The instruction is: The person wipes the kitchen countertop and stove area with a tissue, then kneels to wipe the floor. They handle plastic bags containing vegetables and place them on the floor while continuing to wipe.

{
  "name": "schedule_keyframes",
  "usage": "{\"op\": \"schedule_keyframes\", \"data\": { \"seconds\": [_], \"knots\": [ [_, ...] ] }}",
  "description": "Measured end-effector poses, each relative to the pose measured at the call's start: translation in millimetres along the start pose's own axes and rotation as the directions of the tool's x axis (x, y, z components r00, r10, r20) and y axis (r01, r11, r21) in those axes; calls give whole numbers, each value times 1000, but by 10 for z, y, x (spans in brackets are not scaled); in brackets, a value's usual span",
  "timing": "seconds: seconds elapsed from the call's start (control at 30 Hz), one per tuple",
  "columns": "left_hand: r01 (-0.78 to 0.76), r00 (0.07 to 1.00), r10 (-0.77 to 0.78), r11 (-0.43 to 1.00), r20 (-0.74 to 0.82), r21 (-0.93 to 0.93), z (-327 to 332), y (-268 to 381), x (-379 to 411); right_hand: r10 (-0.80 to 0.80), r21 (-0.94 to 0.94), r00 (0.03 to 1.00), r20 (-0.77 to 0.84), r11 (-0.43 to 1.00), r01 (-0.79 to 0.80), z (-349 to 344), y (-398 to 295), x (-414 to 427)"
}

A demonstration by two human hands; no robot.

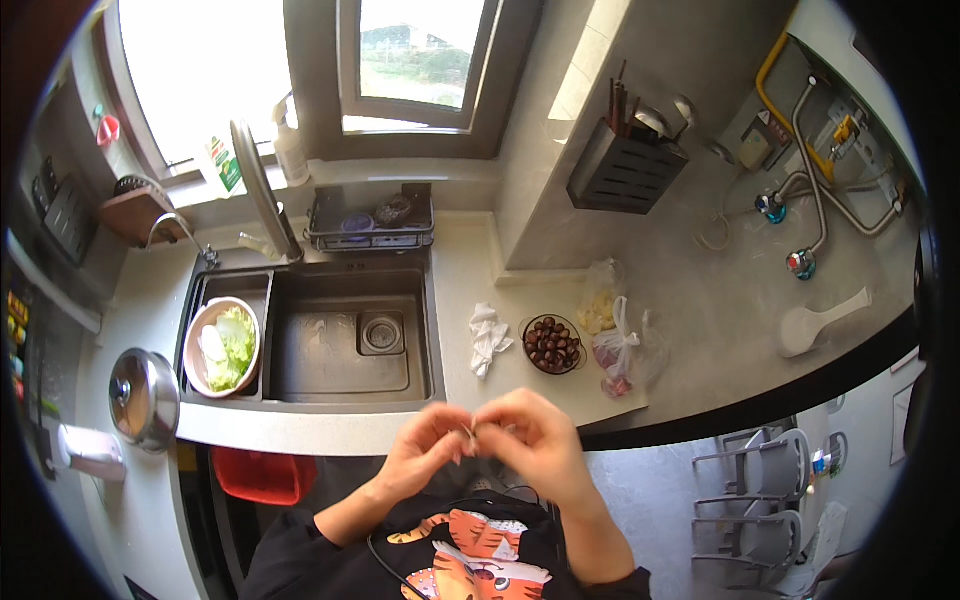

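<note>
My left hand (426, 448) and my right hand (531, 442) meet in front of my chest, just off the counter's front edge. Their fingertips pinch a small pale thing between them, too small and blurred to name. Beyond my hands, on the counter, a crumpled white cloth or paper towel (489, 339) lies left of a glass bowl of chestnuts (553, 345). Plastic bags (616, 346) with yellowish and reddish contents rest right of the bowl. A pink bowl with lettuce (223, 347) sits in the sink's narrow left basin.
The steel sink (345, 337) has a tall faucet (259, 187) behind it. A lidded pot (144, 400) stands at the left and a red bin (264, 474) below the counter. A wire rack (370, 217) is behind the sink. Grey chairs (772, 465) stand at the right.
</note>
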State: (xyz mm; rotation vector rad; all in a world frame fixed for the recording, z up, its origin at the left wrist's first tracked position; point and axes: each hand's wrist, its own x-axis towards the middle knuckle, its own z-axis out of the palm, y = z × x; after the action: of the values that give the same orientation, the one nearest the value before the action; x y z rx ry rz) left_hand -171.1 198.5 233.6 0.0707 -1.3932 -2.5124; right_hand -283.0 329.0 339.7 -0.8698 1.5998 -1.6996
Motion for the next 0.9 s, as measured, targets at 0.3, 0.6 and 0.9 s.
{"op": "schedule_keyframes", "data": {
  "seconds": [0.3,0.6,0.9],
  "knots": [
    [56,977,-50,998,-209,22,-197,-105,131,-63,-346,995,-73,938,34,46,748,127],
    [140,973,-138,990,-187,-3,-323,-141,71,-95,-405,995,-39,912,71,106,853,137],
    [150,970,-145,989,-196,12,-393,-217,65,-70,-402,996,-59,915,40,116,993,144]
  ]
}}
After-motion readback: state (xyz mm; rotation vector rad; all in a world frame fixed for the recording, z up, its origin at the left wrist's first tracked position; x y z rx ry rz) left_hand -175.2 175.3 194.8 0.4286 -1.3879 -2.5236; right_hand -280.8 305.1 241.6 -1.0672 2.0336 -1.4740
